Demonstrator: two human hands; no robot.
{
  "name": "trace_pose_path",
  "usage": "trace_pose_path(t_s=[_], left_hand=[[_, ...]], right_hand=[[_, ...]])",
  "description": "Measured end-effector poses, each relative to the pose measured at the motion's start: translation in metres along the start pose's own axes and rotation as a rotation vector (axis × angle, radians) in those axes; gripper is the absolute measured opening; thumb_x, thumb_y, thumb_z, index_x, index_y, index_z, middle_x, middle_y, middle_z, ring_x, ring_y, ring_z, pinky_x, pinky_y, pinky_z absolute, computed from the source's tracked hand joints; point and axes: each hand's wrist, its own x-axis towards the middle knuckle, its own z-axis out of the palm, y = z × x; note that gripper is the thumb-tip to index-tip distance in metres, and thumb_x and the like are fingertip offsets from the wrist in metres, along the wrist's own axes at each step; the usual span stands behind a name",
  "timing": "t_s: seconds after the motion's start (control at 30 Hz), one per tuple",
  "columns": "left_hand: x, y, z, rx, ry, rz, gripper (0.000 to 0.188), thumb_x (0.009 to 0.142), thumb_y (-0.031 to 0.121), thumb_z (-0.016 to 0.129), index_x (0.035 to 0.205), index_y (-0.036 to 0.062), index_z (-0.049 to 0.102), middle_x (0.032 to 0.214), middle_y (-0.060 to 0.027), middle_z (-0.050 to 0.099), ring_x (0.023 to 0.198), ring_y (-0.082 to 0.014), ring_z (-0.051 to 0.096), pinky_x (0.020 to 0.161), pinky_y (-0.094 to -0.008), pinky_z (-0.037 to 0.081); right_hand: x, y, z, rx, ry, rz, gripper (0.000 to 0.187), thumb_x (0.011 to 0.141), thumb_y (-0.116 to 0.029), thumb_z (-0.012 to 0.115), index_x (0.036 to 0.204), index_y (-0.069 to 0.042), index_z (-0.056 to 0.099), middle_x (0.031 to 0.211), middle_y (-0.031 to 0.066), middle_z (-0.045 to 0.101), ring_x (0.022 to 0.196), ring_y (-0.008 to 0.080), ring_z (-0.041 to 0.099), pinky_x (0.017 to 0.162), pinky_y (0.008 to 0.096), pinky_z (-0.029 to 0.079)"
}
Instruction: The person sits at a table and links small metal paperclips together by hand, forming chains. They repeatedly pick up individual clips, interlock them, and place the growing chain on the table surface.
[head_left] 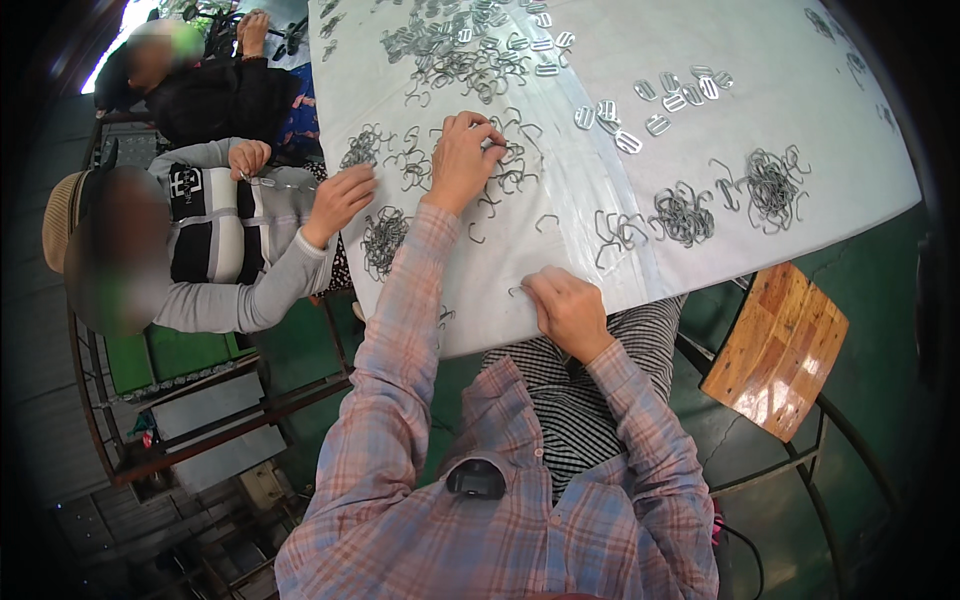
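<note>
My left hand (463, 165) reaches over a loose spread of wire hooks (518, 172) on the white-covered table (590, 225). Its fingers are bent and pressed together; a small shiny bit shows at the fingertips, too little to name. Close to the table's near edge, my right hand (567, 312) is closed in a pinch, with the curved end of a thin metal hook (515, 291) sticking out on its left. Single hooks (547, 222) lie between my two hands. A tight heap of hooks (384, 240) sits left of my left forearm.
More hook heaps (775, 190) lie to the right, with flat metal slider buckles (672, 95) farther back. A large mixed pile (460, 50) covers the far side. A co-worker in a grey sweater (250, 240) works at the left edge; another person (215, 95) sits beyond. A wooden stool (780, 350) stands at right.
</note>
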Motion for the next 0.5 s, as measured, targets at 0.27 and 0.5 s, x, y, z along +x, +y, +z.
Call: trace_pose_path(t_s=[0.27,0.5], left_hand=[[0.001,-0.006,0.001,0.209,0.010,0.192,0.015,0.080,0.008,0.066,0.093,0.0044,0.061,0.110,-0.0122,0.057,0.107,-0.0353,0.049,0.093,-0.0451,0.042],[0.043,0.094,0.024,-0.010,0.167,0.546,0.014,0.082,0.003,0.065,0.096,0.0022,0.062,0.112,-0.0131,0.058,0.111,-0.0335,0.050,0.097,-0.0415,0.041]], right_hand=[[-0.006,0.002,-0.002,0.034,-0.016,-0.005,0.014,0.074,-0.003,0.058,0.087,-0.007,0.054,0.078,0.0073,0.052,0.072,0.0261,0.059,0.060,0.0381,0.049],[-0.008,0.007,0.004,0.029,-0.012,0.020,0.014,0.074,-0.006,0.059,0.087,-0.006,0.056,0.078,0.0061,0.054,0.074,0.0251,0.060,0.060,0.0385,0.050]])
